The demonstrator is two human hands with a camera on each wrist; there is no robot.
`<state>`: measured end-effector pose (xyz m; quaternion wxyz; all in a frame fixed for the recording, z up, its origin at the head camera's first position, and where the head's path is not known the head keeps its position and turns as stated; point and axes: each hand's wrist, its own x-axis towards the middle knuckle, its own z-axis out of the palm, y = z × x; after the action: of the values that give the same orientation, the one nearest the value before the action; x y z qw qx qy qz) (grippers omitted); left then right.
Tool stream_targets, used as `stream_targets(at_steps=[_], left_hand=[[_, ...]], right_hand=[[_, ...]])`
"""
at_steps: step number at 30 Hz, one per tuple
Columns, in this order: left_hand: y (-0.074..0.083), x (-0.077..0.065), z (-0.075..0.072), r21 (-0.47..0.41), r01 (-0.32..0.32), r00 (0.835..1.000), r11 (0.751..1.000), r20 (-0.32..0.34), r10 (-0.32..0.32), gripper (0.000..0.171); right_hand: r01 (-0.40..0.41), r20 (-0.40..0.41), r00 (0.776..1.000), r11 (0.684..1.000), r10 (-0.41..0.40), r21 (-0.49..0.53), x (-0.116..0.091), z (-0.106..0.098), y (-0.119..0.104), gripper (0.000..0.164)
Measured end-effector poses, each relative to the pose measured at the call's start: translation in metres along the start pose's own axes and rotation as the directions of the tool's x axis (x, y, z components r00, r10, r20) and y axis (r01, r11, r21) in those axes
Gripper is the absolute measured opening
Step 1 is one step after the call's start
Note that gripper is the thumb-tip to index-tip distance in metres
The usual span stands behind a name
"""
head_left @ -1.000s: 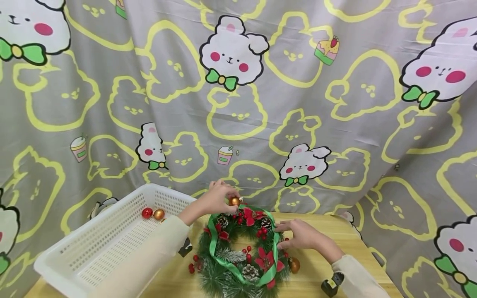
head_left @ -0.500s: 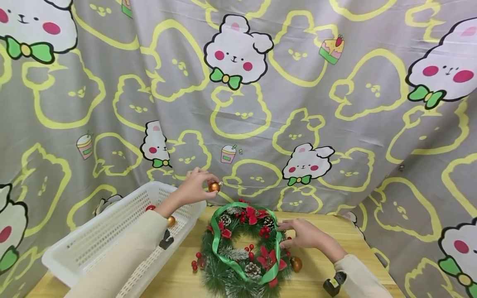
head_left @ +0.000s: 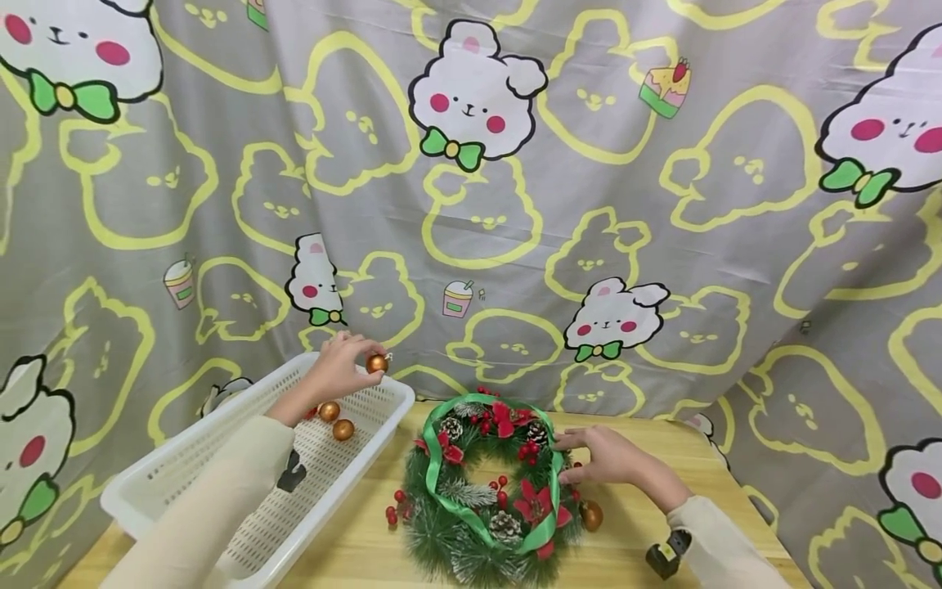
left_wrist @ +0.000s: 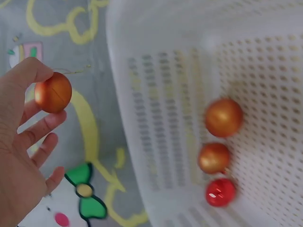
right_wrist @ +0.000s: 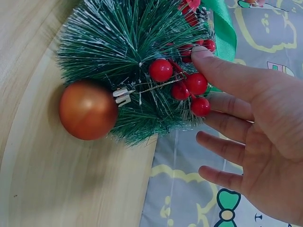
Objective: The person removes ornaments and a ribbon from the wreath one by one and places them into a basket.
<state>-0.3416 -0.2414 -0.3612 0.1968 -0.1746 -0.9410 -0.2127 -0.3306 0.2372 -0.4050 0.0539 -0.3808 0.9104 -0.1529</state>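
My left hand (head_left: 340,368) pinches a copper-orange Christmas bauble (left_wrist: 53,92) between thumb and index finger, above the far end of the white basket (head_left: 405,401). A thin gold loop trails from the bauble's cap. My right hand (head_left: 607,456) touches the right side of a green Christmas wreath (head_left: 441,540), fingers extended and apart from the thumb. In the right wrist view, its thumb lies beside the red berries (right_wrist: 161,70). Another copper bauble (right_wrist: 88,110) hangs by a gold cord at the wreath's edge. A green ribbon (head_left: 434,466) loops over the wreath, among pinecones and red flowers.
Inside the basket lie two copper baubles (left_wrist: 224,117) and a shiny red one (left_wrist: 220,192). The wooden table (head_left: 625,556) carries basket and wreath. A grey patterned curtain (head_left: 500,196) hangs close behind. A black wrist device (head_left: 668,556) sits at the right sleeve.
My left hand has carried the copper bauble from the wreath's top leftward to the basket. My right hand has stayed at the wreath's right side.
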Motion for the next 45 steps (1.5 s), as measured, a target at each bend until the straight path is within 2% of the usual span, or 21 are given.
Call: stream_targets(at_steps=[9,17,23,28,32,38,45], left_hand=[[-0.043,-0.028,-0.004,0.031,0.084,0.996,0.996,0.015,-0.085,0.025],[-0.067,-0.043,-0.008,0.058,0.145,0.987,0.988,0.054,-0.148,0.028],[-0.074,-0.053,-0.007,0.063,0.179,0.978,0.982,0.099,-0.185,0.025],[-0.081,-0.06,-0.005,0.056,0.185,0.973,0.981,0.128,-0.191,0.025],[-0.084,-0.065,-0.003,0.053,0.193,0.968,0.98,0.154,-0.199,0.025],[-0.082,-0.069,-0.001,0.048,0.218,0.954,0.975,0.202,-0.223,0.026],[-0.085,-0.074,0.0,0.11,0.189,0.957,0.976,0.202,-0.208,0.027]], right_hand=[[0.017,-0.06,0.998,0.998,-0.021,-0.064,0.004,0.001,-0.003,0.056],[0.004,-0.097,0.995,0.998,-0.01,-0.067,0.006,0.005,-0.013,0.054],[-0.023,-0.094,0.995,0.997,0.017,-0.067,0.007,0.008,-0.018,0.052],[-0.008,-0.089,0.996,0.998,0.002,-0.065,0.007,0.007,-0.021,0.052],[0.01,-0.065,0.998,0.999,-0.013,-0.046,0.007,0.004,-0.016,0.053],[-0.004,-0.02,1.0,0.999,0.003,-0.033,0.004,-0.002,-0.007,0.052],[0.022,-0.024,0.999,0.996,-0.024,-0.089,0.002,-0.007,-0.005,0.049]])
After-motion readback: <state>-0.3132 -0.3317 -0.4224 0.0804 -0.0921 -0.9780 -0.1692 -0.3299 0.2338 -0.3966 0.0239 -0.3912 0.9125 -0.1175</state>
